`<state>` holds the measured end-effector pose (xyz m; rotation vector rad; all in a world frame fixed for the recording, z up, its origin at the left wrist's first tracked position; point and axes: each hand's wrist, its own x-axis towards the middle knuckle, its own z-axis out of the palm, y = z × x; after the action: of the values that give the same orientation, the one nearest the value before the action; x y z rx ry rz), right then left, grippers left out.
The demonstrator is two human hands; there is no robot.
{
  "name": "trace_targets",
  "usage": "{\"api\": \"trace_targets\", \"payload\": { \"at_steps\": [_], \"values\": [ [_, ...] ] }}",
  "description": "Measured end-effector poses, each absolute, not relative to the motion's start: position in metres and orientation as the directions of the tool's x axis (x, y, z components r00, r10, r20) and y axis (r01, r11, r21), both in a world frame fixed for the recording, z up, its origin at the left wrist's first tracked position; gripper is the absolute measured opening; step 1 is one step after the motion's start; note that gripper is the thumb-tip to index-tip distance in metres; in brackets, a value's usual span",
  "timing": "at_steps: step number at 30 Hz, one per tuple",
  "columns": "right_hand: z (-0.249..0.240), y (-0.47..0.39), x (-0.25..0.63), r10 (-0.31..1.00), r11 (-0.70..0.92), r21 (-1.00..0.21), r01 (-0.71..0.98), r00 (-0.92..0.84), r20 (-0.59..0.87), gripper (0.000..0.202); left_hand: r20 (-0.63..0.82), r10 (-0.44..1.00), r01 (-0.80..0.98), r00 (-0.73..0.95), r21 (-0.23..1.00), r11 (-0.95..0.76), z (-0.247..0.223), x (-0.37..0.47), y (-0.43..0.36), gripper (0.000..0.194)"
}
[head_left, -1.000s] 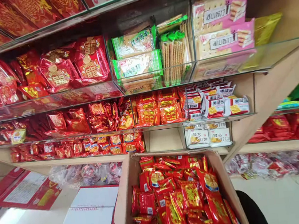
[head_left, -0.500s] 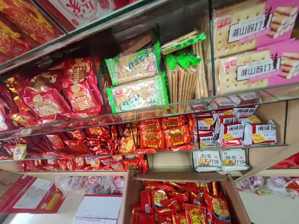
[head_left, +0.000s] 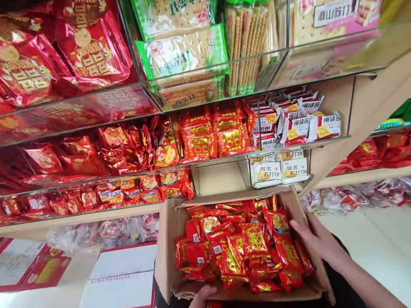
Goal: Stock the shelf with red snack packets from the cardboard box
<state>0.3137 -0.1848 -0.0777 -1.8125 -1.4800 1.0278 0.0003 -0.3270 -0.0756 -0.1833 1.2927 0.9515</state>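
Observation:
An open cardboard box (head_left: pixel 170 259) full of red-and-gold snack packets (head_left: pixel 254 238) sits tilted toward me, in front of the shelves and above my dark-clothed legs. My left hand (head_left: pixel 198 306) grips its near edge, the thumb over the rim; the other fingers are hidden below. Something red shows just beside that hand, under the rim, too little of it to name. At the right wall my right hand (head_left: pixel 319 240) has its thumb over the edge inside the box and its fingers outside, closed on the cardboard.
Glass-fronted shelves (head_left: pixel 206 161) hold red packets, green-wrapped crackers (head_left: pixel 182 51) and white packets (head_left: pixel 268 172). Behind the box is a bare shelf compartment (head_left: pixel 221 178). A flat white carton (head_left: pixel 118 281) lies on the pale floor at left. Plastic-bagged goods (head_left: pixel 110 234) lie under the bottom shelf.
The view has tilted downward, so the shelves sit higher and the whole box shows. Both my hands have come into view, gripping the box.

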Motion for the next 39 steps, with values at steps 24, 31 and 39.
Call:
{"api": "trace_targets", "payload": {
  "at_steps": [24, 31, 39],
  "values": [
    [-0.070, -0.184, 0.294, 0.947, 0.108, -0.588, 0.801, 0.098, 0.306, 0.046, -0.114, 0.934, 0.367, -0.338, 0.898, 0.242, -0.051, -0.018, -0.256, 0.033],
    [-0.072, -0.171, 0.271, 0.916, 0.396, -0.385, 0.834, -0.388, 0.102, 0.053, -0.044, 0.938, 0.505, -0.343, 0.834, 0.223, -0.054, -0.031, -0.274, 0.035],
    [-0.059, -0.162, 0.274, 0.896, 0.443, -0.373, 0.815, -0.422, 0.141, 0.029, -0.086, 0.904, 0.336, -0.418, 0.911, 0.241, -0.049, -0.030, -0.291, 0.028]
  ]
}}
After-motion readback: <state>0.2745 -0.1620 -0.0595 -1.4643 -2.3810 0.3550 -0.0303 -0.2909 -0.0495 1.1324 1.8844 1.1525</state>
